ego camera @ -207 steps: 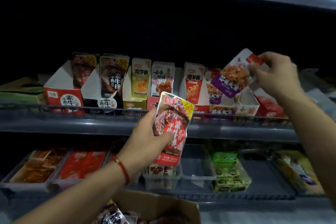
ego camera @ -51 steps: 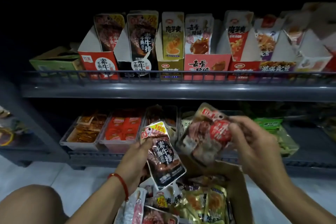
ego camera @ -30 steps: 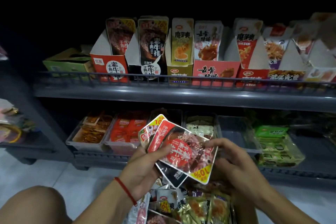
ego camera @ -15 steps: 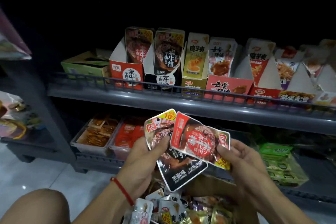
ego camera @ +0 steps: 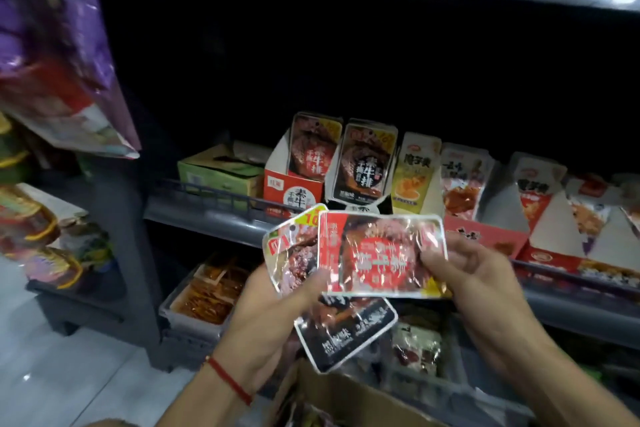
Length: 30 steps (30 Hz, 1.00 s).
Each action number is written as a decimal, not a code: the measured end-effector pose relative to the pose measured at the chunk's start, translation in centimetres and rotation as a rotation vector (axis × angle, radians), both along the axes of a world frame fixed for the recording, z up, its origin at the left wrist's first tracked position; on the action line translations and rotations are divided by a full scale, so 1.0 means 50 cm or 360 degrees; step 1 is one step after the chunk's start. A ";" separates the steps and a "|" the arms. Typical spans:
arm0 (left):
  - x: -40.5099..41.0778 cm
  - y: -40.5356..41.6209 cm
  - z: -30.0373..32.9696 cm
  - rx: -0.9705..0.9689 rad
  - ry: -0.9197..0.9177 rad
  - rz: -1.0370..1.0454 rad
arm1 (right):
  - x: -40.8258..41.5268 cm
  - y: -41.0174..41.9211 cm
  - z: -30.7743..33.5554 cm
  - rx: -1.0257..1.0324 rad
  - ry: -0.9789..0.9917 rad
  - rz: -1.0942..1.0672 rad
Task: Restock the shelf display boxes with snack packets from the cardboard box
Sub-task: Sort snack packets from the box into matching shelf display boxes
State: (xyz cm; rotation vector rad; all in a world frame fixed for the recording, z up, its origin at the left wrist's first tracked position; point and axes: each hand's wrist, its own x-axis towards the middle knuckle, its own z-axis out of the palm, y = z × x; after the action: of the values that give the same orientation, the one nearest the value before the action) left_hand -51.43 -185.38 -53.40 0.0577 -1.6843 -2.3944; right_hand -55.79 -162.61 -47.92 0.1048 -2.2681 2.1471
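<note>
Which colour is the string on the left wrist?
Red; the wrist string shows best in the head view.

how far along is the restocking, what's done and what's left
Looks done: the red display box and the black one already stand full of packets. In hand: the left hand holds a black packet, and the right hand grips a red packet. Left: shelving both, plus more packets in the cardboard box.

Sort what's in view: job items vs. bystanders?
Job: red packet held by right hand; black packet in left hand; cardboard box; red display box; black display box.

Bystanders: green carton; tray of orange snacks; purple bag.
</note>
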 end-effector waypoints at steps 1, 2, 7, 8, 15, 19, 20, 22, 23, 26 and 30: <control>-0.012 -0.020 0.003 -0.0037 0.0003 0.0079 | -0.020 -0.021 0.029 0.0115 0.0159 -0.0027; -0.023 -0.039 0.005 -0.0053 -0.0017 0.0152 | -0.042 -0.042 0.058 0.0209 0.0326 -0.0065; -0.046 -0.105 0.015 0.0055 -0.0181 0.0501 | -0.184 -0.147 0.179 0.0625 0.1040 -0.0276; -0.045 -0.110 0.023 0.0002 -0.0147 0.0542 | -0.205 -0.167 0.197 0.0715 0.1126 -0.0303; -0.044 -0.127 0.043 -0.0452 0.0013 0.0613 | -0.331 -0.280 0.292 0.1432 0.1167 -0.0390; -0.053 -0.134 0.033 -0.0716 -0.0048 0.0752 | -0.380 -0.324 0.274 0.1818 0.1060 -0.0196; -0.054 -0.134 0.033 -0.0736 -0.0059 0.0775 | -0.389 -0.333 0.261 0.1874 0.1056 -0.0156; -0.054 -0.134 0.035 -0.0683 -0.0079 0.0788 | -0.403 -0.349 0.232 0.1931 0.1043 -0.0075; -0.055 -0.135 0.036 -0.0632 -0.0065 0.0794 | -0.407 -0.357 0.218 0.1948 0.1041 -0.0041; -0.053 -0.140 0.038 -0.0593 -0.0041 0.0868 | -0.404 -0.373 0.185 0.1980 0.1061 0.0044; -0.059 -0.146 0.026 -0.0550 -0.0121 0.0847 | -0.405 -0.379 0.163 0.2104 0.1096 -0.0051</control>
State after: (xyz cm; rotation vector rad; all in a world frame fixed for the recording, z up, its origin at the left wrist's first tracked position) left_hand -54.39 -192.68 -52.12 0.4803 -1.8083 -1.7189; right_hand -76.04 -181.57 -39.79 0.6470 -2.6073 0.1588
